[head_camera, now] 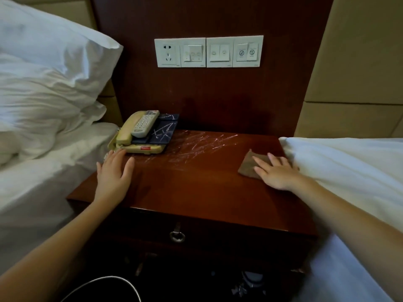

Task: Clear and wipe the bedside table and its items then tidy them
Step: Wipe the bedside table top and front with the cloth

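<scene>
The table (pixel 196 192) spreads between the two hands, its dark wood marked with pale streaks (pixel 196 144) just beyond them. The phone (pixel 139 148) sits at the far corner, just ahead of the left hand (pixel 114 171). A blue tray (pixel 163 129) and a remote (pixel 144 123) are stacked on it; in this dim light I cannot tell whether the tray is one piece or several. The brown cloth (pixel 248 164) lies under the right hand (pixel 274 173), near the table's edge on that side.

Both hands are flat with straight fingers. The left rests on the wood with its fingertips at the phone's base, and the right presses on the cloth.

To wipe well, press with a flat palm and sweep from the right hand's side across the streaks toward the left hand in overlapping passes. Lift the phone stack clear with the left hand so the patch beneath it gets cleaned too.
</scene>
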